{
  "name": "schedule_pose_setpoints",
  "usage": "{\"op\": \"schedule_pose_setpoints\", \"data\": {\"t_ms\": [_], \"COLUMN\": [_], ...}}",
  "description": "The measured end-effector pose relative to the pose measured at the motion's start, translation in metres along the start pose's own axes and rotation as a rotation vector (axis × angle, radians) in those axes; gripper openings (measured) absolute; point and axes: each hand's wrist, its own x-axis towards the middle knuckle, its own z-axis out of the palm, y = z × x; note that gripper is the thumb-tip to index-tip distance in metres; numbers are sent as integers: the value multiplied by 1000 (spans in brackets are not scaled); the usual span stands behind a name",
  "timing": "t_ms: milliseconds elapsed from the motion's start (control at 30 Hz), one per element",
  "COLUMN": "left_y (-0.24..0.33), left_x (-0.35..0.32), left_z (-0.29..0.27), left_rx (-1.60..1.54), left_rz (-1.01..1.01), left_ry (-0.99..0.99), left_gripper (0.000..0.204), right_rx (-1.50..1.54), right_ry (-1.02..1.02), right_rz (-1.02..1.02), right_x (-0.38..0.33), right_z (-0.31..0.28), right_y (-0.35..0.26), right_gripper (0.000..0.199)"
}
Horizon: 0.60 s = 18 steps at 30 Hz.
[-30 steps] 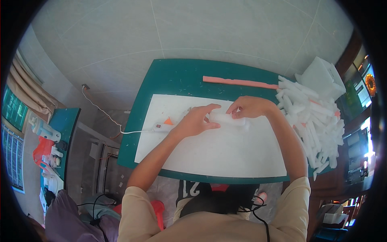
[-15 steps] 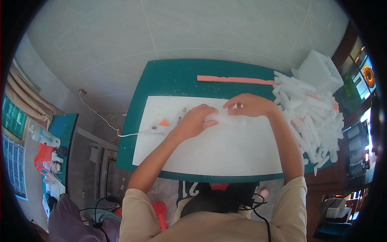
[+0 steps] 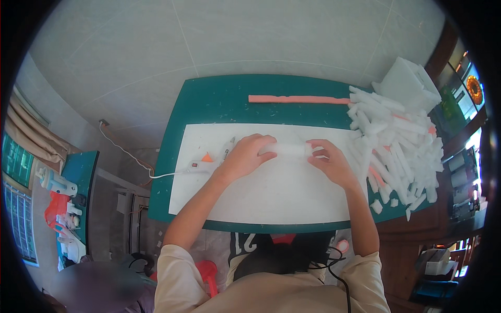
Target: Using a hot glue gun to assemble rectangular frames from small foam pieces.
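Observation:
A white foam piece [image 3: 286, 150], pale against the white sheet [image 3: 271, 198], lies crosswise between my two hands. My left hand [image 3: 249, 155] grips its left end, with the thumb below and the fingers above. At the other end, my right hand [image 3: 329, 159] has its thumb and fingers curled round the foam. Left of my left hand rests a white corded device [image 3: 197, 166] with a small red switch; an orange triangular part [image 3: 207, 156] shows beside it. A slim grey tool [image 3: 228, 147] is partly hidden behind that hand.
A heap of white foam strips [image 3: 404, 151], with a few pink ones, covers the table's right side. Behind it stands a white foam block [image 3: 409, 86]. One long pink foam strip [image 3: 297, 99] lies along the back of the green table [image 3: 219, 96]. A white cord [image 3: 138, 156] runs left to the wall.
My right hand has come down and lowered its wrist, now holding the foam's right end. My left hand stays nearly in place. The foam piece shows more plainly between them.

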Motion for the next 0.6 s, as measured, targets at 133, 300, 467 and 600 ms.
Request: {"op": "schedule_pose_setpoints", "data": {"t_ms": [133,300,467,600], "left_y": [5,9,6,4], "left_x": [0,1,1,1], "left_z": [-3,-4,-3,-2], "left_rx": [-31,-32,-12,-12], "left_rz": [-31,-61,-12,3], "left_ry": [-19,-18,-15,-18], "left_gripper": [31,32,32,30], "right_rx": [-27,-43,-59,-65], "right_ry": [57,80,88,73], "right_rz": [-32,-36,-46,-38], "right_x": [2,0,2,2], "right_z": [3,5,6,6], "right_y": [3,3,3,1], "right_gripper": [31,30,31,32]}}
